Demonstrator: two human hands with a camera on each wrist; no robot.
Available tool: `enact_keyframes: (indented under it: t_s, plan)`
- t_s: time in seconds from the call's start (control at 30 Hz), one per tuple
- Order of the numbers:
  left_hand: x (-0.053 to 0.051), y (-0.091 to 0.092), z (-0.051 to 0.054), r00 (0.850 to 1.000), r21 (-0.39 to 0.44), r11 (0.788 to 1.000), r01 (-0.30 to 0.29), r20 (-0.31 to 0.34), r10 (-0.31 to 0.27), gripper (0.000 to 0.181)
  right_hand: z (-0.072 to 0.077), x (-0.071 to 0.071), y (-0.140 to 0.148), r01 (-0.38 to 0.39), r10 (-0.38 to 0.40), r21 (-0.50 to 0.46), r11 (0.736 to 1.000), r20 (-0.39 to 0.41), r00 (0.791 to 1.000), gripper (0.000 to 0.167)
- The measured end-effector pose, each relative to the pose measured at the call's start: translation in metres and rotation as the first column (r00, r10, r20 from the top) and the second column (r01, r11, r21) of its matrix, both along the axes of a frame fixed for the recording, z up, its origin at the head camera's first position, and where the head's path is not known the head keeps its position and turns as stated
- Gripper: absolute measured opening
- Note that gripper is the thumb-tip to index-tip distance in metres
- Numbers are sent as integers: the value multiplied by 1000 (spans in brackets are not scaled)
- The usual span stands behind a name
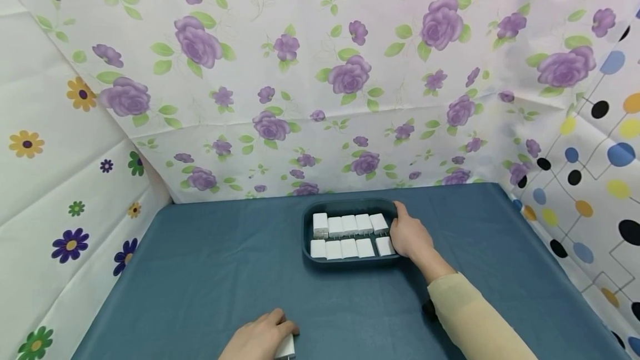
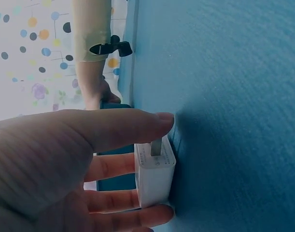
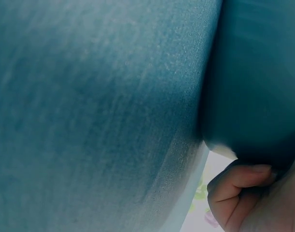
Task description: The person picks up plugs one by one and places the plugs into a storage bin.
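Observation:
My left hand (image 1: 257, 338) is low in the head view and holds a white plug-in charger (image 1: 285, 347). In the left wrist view, the thumb lies over the metal prong end of the charger (image 2: 156, 176) and the fingers are around its other side, close to the table surface. My right hand (image 1: 411, 233) grips the right end of a dark teal tray (image 1: 350, 263). Two rows of white chargers (image 1: 348, 248) stand in this tray. In the right wrist view, curled fingers of the right hand (image 3: 244, 195) show at the tray's side (image 3: 253, 87).
A blue cloth (image 1: 215, 271) covers the table. Behind it hangs a sheet with purple flowers (image 1: 270, 126); a sheet with coloured dots (image 1: 590, 199) is at the right and one with daisies (image 1: 70, 246) at the left. A black strap piece (image 1: 429, 310) is under the right sleeve.

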State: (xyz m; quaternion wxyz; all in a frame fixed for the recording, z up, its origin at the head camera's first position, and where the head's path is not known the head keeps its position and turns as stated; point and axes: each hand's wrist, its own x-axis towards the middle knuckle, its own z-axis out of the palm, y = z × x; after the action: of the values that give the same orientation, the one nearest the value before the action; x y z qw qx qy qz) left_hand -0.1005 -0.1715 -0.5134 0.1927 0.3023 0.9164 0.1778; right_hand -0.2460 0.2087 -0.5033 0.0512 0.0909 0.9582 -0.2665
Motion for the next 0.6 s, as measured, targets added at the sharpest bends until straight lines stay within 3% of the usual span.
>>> enact_keyframes:
  t_s: [0.23, 0.6]
  plan:
    - [3, 9, 24, 999, -10, 1000, -28, 33, 28, 52, -1, -1, 0, 3, -3, -3, 1000, 12, 1000, 58]
    - [5, 8, 30, 1000, 57, 998, -26, 8, 25, 46, -2, -1, -1, 0, 0, 0, 1000, 20, 1000, 58]
